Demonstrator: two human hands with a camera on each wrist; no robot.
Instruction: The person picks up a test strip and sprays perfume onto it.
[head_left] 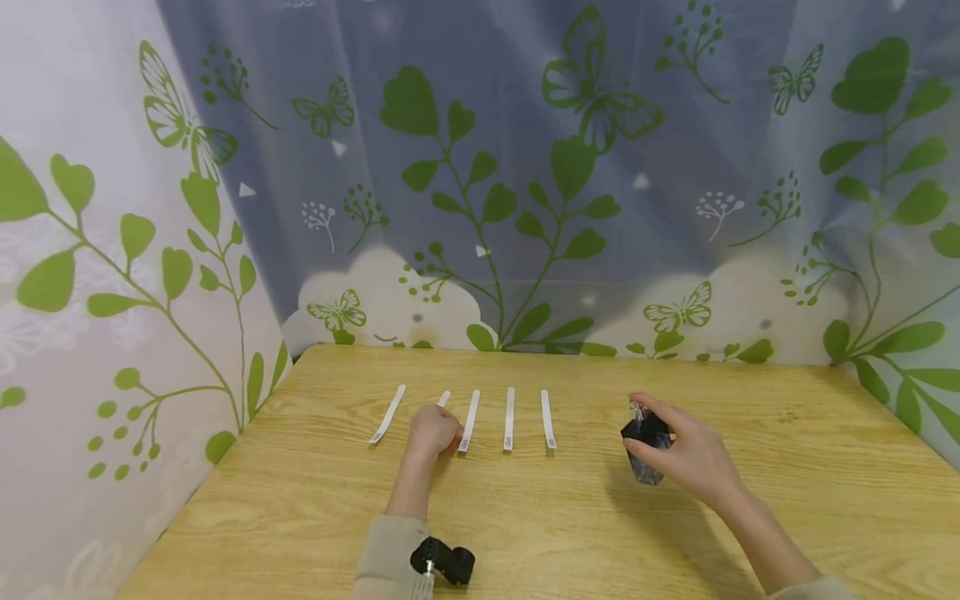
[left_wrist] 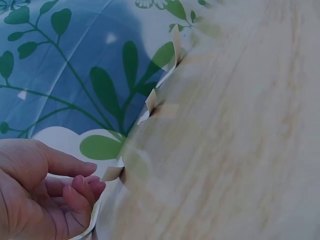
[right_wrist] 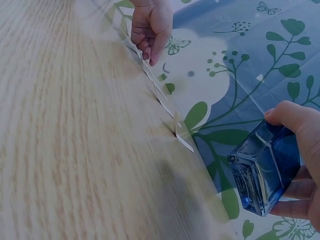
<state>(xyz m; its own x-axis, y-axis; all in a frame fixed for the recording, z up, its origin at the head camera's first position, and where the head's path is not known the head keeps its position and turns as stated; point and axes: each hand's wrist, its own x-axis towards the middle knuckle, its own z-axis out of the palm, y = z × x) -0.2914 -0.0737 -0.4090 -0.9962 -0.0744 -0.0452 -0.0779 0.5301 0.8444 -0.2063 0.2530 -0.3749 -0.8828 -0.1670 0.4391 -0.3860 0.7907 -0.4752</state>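
Note:
Several white paper strips with bent, printed near ends lie in a row on the table. My left hand (head_left: 434, 429) is over the second strip from the left (head_left: 444, 398), hiding its near part. Its fingertips, loosely bent, are close beside the bent end of the third strip (head_left: 470, 421); in the left wrist view nothing shows between the fingers (left_wrist: 80, 197). Off to the right, my right hand (head_left: 693, 454) holds a glass perfume bottle (head_left: 647, 468) with a dark collar, tilted above the table. Its index finger lies at the silver spray nozzle (head_left: 637, 410). The bottle (right_wrist: 265, 167) looks blue in the right wrist view.
The wooden table (head_left: 570, 525) ends against a leaf-and-butterfly patterned curtain (head_left: 480, 208) behind and at the left. On either side of my left hand lie the leftmost strip (head_left: 387, 414) and the strips to the right (head_left: 509, 419). A black device (head_left: 444, 561) sits on my left wrist.

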